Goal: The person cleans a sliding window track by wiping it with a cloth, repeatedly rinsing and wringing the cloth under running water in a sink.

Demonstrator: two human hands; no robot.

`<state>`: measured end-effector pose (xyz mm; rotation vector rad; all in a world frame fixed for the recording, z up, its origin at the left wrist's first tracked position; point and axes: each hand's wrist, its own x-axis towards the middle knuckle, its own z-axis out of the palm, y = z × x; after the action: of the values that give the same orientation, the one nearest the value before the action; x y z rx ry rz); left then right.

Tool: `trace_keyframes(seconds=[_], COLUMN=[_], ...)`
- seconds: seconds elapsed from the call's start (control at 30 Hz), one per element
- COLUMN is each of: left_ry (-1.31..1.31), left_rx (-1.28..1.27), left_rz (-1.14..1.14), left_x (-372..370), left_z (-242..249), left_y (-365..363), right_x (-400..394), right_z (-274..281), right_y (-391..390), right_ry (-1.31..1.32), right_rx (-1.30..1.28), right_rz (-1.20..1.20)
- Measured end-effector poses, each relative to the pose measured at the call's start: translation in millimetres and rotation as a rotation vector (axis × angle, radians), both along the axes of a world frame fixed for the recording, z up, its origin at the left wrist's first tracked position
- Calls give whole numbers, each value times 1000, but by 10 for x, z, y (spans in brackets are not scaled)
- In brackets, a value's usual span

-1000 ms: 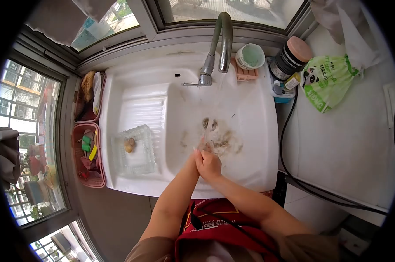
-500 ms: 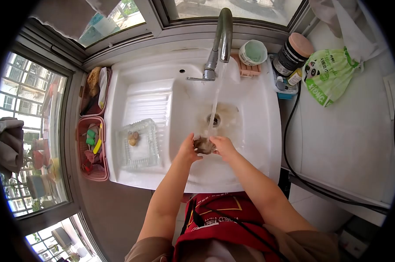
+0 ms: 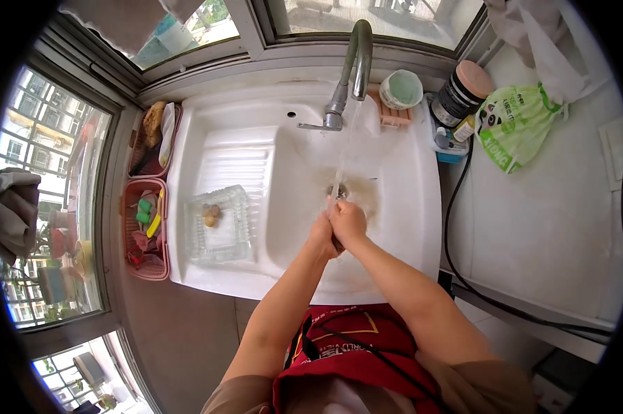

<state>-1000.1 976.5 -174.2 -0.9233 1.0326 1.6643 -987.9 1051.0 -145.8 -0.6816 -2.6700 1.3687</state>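
Both my hands are together in the white sink basin, under the running water from the chrome tap. My left hand is closed and pressed against my right. My right hand wraps over it, fingers curled. A sliver of a dark brown thing shows between the palms; the rest is covered, and its kind cannot be made out. On the ribbed drainboard to the left, a clear glass tray holds several small brown roundish lumps.
Two pink baskets stand along the sink's left edge; the nearer basket holds a yellow-handled tool and green pieces. At the back right are a green-white cup, a dark jar and a green panda bag. A black cable runs along the right counter.
My hands have come together and moved slightly up into the water stream. The brownish thing, held out between the fingers before, is now mostly covered by them.
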Motion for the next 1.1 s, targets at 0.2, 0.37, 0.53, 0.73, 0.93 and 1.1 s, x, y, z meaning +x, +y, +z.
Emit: trace_keyframes(seconds=[0.2,0.37,0.53,0.73,0.93,1.1], left_ry=[41,-44,212,104,-126,3], left_rx=[292,18,-56,-142,342,165], left_rz=[365,37,114,31,386,341], left_x=[-64,-246,-251,-178,-150,-49], left_z=[290,26,-203,215,351,375], left_y=[-67,-342,-571,-384,-21,181], right_x=[92,-23,151,267,382,-135], right_z=[75,-301,-431,-180,445,35], right_y=[-310,512,453,15,-224,157], right_ry=[33,-788,-755,-195,177,-135], right_rx=[-123,-948,-1209,-570,-154,110], right_rz=[-62,-381,-98,-47,331,-66])
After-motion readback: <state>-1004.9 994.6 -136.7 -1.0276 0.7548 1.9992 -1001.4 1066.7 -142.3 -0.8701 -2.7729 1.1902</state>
